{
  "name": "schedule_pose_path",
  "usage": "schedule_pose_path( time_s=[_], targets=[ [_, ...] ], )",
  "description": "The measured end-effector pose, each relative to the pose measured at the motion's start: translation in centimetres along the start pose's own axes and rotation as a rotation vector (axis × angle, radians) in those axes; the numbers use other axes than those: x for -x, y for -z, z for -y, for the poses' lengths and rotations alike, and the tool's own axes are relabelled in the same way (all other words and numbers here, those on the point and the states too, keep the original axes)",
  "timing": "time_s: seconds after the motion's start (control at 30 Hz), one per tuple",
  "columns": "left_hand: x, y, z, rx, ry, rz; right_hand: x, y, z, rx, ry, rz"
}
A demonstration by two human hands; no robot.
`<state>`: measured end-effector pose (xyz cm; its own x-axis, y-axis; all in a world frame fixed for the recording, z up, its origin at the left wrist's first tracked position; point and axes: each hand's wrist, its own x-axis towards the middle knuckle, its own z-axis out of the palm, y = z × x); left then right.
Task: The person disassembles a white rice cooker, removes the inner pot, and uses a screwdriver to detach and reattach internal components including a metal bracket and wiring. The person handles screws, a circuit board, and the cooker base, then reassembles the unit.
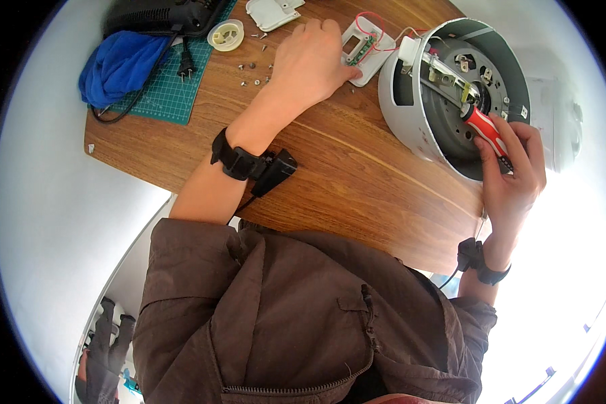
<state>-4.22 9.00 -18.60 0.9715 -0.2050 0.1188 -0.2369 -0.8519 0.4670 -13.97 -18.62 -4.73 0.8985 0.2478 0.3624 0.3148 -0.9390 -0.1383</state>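
Observation:
My right hand (518, 158) is closed around the red and black handle of a screwdriver (486, 129). Its metal shaft slants up and left into a round grey-white metal housing (402, 128), close to a white bracket (440, 65); the tip's exact contact is hard to make out. Beside the housing, my left hand (310, 62) rests on the table with its fingers bent and its thumb apart, touching the lower corner of a white plastic panel (372, 70). The fingertips are hidden. A green circuit board (364, 50) sits in that panel, with red wires running toward the housing.
Loose screws (252, 65) lie left of my left forearm, below a round cream cap (226, 35). A white plastic cover (273, 13) is behind them. A blue cloth (122, 69) and a black plug (186, 66) rest on a green cutting mat (156, 101).

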Motion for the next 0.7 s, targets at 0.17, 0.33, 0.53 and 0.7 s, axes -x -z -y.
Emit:
schedule_pose_path(
  time_s=[0.17,0.33,0.53,0.7],
  targets=[
    [-0.1,-1.0,0.6,0.075,-0.008,-0.093,0.0,0.1,0.1,0.005,0.003,0.0],
    [-0.6,-1.4,0.4,0.33,0.086,-0.137,-0.2,0.1,0.1,0.005,0.021,-0.005],
    [0.2,-0.1,-0.4,0.695,0.114,-0.206,-0.3,0.1,0.2,0.004,-0.005,0.006],
    [2.1,-0.7,-1.8,0.961,0.225,-0.144,-0.3,0.2,0.2,0.012,-0.013,0.012]
  ],
)
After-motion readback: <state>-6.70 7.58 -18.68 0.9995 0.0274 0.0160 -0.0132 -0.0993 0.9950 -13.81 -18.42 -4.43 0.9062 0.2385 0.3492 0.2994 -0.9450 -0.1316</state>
